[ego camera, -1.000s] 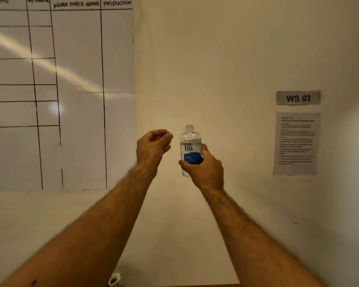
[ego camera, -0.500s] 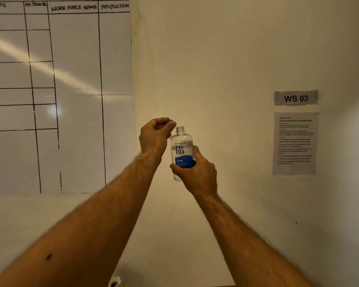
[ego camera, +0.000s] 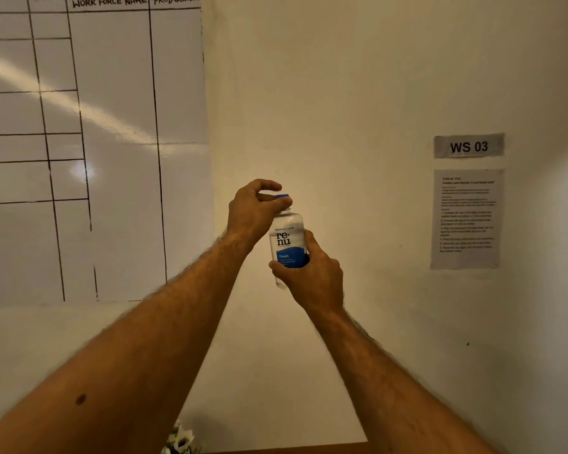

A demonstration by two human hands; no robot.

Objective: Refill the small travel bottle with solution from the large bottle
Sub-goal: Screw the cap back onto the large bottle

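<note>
A small clear travel bottle (ego camera: 287, 239) with a white and blue "renu fresh" label is held upright in front of the wall. My right hand (ego camera: 312, 278) grips its lower half. My left hand (ego camera: 254, 209) holds a blue cap (ego camera: 282, 197) between thumb and fingers, right over the bottle's neck. The large bottle is not in view.
A whiteboard (ego camera: 89, 142) with a hand-drawn grid fills the left wall. A "WS 03" sign (ego camera: 469, 146) and a printed instruction sheet (ego camera: 466, 217) hang at right. Small white flowers (ego camera: 179, 442) and a strip of brown tabletop (ego camera: 292, 448) show at the bottom edge.
My left hand has brought the blue cap from beside the bottle to directly over its neck. The bottle has shifted slightly left in my right hand.
</note>
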